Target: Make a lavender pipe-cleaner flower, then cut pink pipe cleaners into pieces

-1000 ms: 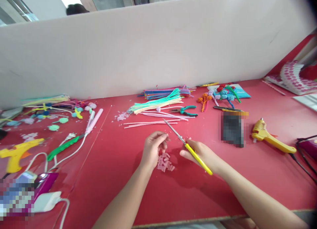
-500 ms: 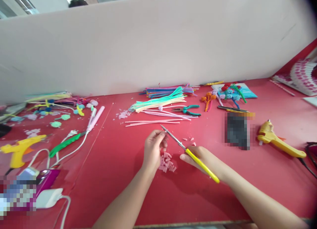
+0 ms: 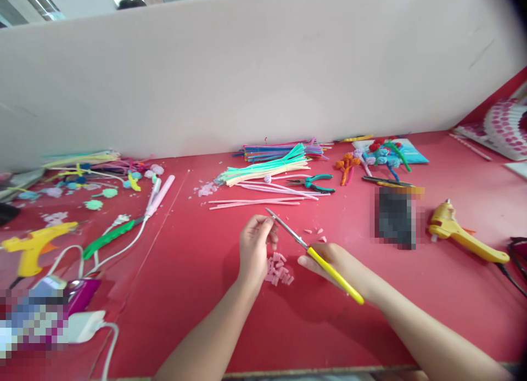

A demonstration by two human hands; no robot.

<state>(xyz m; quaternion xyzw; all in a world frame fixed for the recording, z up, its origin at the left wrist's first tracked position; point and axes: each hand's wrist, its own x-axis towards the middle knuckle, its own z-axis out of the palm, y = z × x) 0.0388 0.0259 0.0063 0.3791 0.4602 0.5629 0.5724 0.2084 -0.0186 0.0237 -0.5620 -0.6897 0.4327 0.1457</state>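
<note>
My right hand [image 3: 335, 263] is closed on yellow-handled scissors [image 3: 335, 274], whose blades point up and left to my left hand. The fingers of my left hand [image 3: 257, 244] are pinched together at the blade tips; what they hold is too small to make out. Just below and right of those fingers, a small pile of cut pink pieces [image 3: 279, 270] lies on the red table [image 3: 189, 315]. A few more pink bits [image 3: 321, 239] lie beyond my right hand. Long pink stems [image 3: 255, 203] are spread past both hands.
Behind the stems are teal pliers [image 3: 317, 183] and a bundle of green and cream stems [image 3: 263, 169]. A yellow glue gun [image 3: 465, 235] lies at right, another [image 3: 33, 246] at left, near a green-handled knife [image 3: 109, 239] and white cables. A white partition [image 3: 247, 73] stands behind.
The view has shifted very slightly. Both hands and the scissors keep nearly the same pose.
</note>
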